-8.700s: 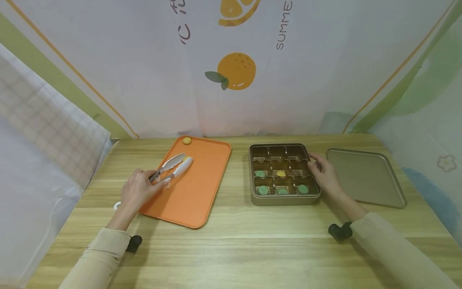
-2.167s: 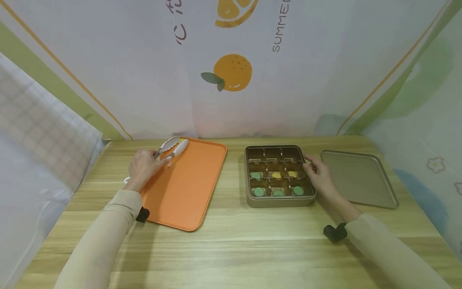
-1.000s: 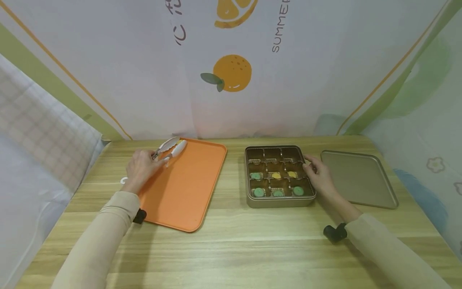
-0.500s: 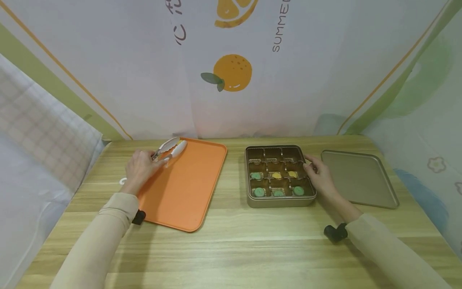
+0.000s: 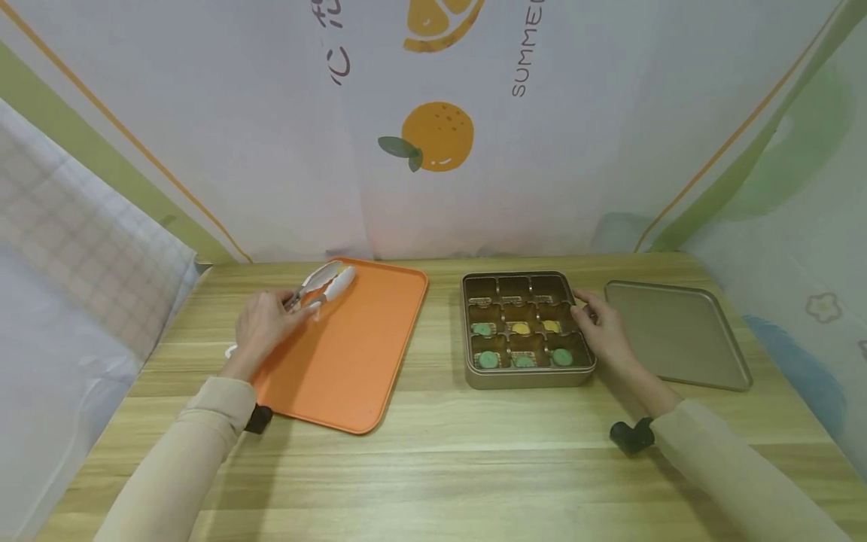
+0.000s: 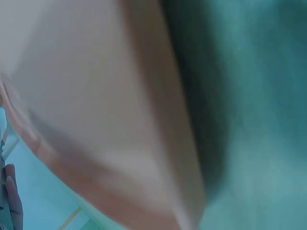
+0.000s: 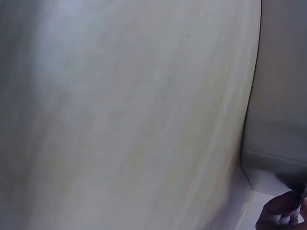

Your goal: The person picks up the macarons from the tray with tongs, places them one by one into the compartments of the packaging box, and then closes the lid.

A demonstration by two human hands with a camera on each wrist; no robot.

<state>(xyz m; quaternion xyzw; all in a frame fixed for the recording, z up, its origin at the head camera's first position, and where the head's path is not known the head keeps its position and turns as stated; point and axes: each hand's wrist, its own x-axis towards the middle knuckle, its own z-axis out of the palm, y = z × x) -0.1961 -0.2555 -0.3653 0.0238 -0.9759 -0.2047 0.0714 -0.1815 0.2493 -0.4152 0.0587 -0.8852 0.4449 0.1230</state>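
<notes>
My left hand (image 5: 263, 322) grips metal tongs (image 5: 325, 284) above the far left part of an orange tray (image 5: 352, 354). A bit of a small round yellow cookie (image 5: 345, 268) shows at the tong tips; whether they pinch it is hidden. My right hand (image 5: 606, 331) holds the right wall of a bronze tin box (image 5: 531, 379), thumb at the rim. In its divided insert, green cookies (image 5: 488, 360) lie in the near row and the middle row's left compartment. Yellow cookies (image 5: 521, 329) lie in the middle row's centre and right compartments.
A flat bronze lid (image 5: 680, 335) lies right of the tin on the wooden table (image 5: 447, 467). A printed cloth (image 5: 569, 173) hangs behind the table's far edge. Bare wood separates the tray and the tin.
Since 8.7 s ago, a yellow cookie has come into the tin's middle right compartment. The tongs have moved to the tray's far left corner, just lately shifting slightly right. The right hand stays at the tin.
</notes>
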